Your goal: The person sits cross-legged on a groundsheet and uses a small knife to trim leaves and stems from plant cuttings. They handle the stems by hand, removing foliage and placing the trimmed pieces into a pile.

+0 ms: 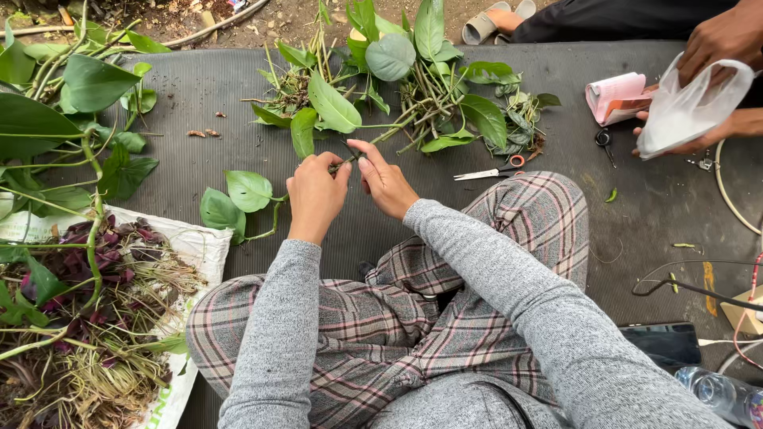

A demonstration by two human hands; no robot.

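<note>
Stem cutting (343, 161) is sitting pinched between my two hands, just on my side of the leaf pile (397, 87), which is my landmark on the dark mat (199, 103). My left hand (315, 199) is closing its fingers around the near end of the stem, and my right hand (385, 181) is gripping it beside the left, thumb pressing down; whether a small tool is tucked in there I cannot tell.

I am judging the thin stem could snap or bruise if I am squeezing too hard, and the scissors (489, 171), lying open to the right of the pile near my knee, could nick me if I am shifting my leg.

Left of the pile and nearer to me, a white sack (195, 242) is holding purple-leaved plants with pale tangled roots. Far right of the pile, another person's hands (715, 48) are holding a white plastic bag (687, 107); its contents are hidden.
</note>
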